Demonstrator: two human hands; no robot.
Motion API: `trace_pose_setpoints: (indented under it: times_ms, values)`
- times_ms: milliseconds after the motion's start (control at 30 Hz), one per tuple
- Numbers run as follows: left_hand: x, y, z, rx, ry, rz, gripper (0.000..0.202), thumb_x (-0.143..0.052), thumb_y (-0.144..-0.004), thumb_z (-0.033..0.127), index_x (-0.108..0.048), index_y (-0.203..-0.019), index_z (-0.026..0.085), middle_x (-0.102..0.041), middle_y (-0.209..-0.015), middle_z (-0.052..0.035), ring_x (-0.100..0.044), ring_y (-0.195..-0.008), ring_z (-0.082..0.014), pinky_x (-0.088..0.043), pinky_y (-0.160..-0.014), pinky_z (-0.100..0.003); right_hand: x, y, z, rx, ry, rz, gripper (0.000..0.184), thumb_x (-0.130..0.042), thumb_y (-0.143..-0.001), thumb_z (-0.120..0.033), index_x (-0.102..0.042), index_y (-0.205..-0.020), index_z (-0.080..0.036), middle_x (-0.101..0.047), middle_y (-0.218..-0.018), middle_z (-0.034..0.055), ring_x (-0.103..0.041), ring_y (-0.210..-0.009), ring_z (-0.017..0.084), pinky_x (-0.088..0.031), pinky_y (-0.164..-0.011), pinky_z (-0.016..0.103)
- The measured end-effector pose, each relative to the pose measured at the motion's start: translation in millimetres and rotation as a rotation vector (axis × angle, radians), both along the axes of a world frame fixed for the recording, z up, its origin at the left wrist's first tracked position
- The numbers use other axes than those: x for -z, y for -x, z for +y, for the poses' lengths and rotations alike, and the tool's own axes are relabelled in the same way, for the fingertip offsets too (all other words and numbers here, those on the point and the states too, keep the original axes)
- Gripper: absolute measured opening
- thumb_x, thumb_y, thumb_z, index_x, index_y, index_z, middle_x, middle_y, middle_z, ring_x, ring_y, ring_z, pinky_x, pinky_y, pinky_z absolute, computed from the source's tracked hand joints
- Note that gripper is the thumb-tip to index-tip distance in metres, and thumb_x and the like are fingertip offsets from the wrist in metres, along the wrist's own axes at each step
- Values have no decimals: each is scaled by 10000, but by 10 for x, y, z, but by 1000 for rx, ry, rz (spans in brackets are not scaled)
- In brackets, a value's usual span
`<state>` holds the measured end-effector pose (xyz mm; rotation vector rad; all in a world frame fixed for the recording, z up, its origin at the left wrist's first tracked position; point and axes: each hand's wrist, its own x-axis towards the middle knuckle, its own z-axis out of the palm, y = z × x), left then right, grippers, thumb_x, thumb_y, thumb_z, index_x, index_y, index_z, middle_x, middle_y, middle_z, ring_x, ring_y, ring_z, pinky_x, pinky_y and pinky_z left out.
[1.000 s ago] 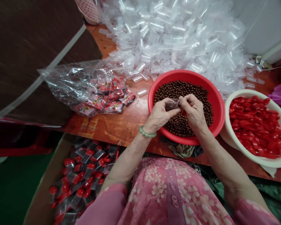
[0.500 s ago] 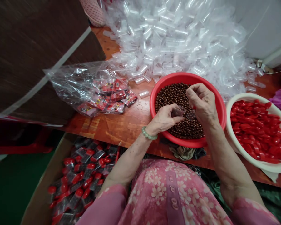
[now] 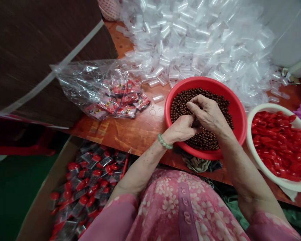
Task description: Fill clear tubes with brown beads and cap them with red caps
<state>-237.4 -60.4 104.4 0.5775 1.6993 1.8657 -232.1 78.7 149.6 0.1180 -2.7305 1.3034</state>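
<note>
My left hand (image 3: 182,129), with a green bead bracelet (image 3: 165,141) at the wrist, is closed around a small clear plastic container (image 3: 196,123), mostly hidden by the fingers. My right hand (image 3: 207,112) meets it from the right, thumb and forefinger pinched together just above the container. What the right fingers hold, if anything, cannot be made out. Both hands are over a red basin (image 3: 238,134) that holds many small, shiny dark-brown balls (image 3: 208,140).
Clear plastic containers (image 3: 190,43) are heaped behind the basin. Red caps (image 3: 278,147) fill a white basin (image 3: 252,115) at right. A clear bag (image 3: 77,80) with red printed packets (image 3: 130,98) lies left. Below, a cardboard box (image 3: 43,190) holds red-capped containers (image 3: 90,187).
My right hand has come down and left onto my left hand, so the two now touch. The clear container is more covered by fingers. The view has shifted slightly.
</note>
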Motion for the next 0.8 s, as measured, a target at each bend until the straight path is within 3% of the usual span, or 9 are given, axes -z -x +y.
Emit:
trace_pose_setpoints:
  times_ms: [133, 367, 567, 800]
  values:
    - [-26, 10, -11, 134, 186, 147, 181, -702, -767, 293, -620, -658, 174, -550, -650, -6, -458, -653, -159, -423, -654, -310, 12, -5, 48, -71, -75, -1, 139, -588, -916, -342, -600, -840, -226, -649, -792, 3, -553, -729, 159, -438, -724, 311]
    - [-61, 45, 10, 148, 301, 113, 137, -638, -723, 265, -600, -637, 165, -492, -632, -6, -424, -629, -152, -372, -617, -317, 43, -125, -2, -35, -103, 214, 107, -567, -959, -326, -612, -914, -240, -683, -859, 15, -603, -768, 164, -482, -749, 303]
    - [-109, 57, -22, 253, 290, 16, 119, -649, -738, 262, -626, -721, 146, -526, -636, 4, -467, -609, -135, -370, -569, -280, 109, -171, -20, -26, -55, 335, 112, -584, -960, -305, -626, -884, -234, -681, -826, 7, -625, -756, 159, -513, -736, 302]
    - [-97, 73, -53, 264, 291, 28, 142, -659, -750, 241, -568, -679, 158, -499, -639, 28, -410, -594, -97, -304, -526, -251, 133, -160, 53, -160, 2, 157, 188, -501, -975, -269, -640, -1092, -222, -709, -1040, 32, -679, -977, 183, -558, -932, 355]
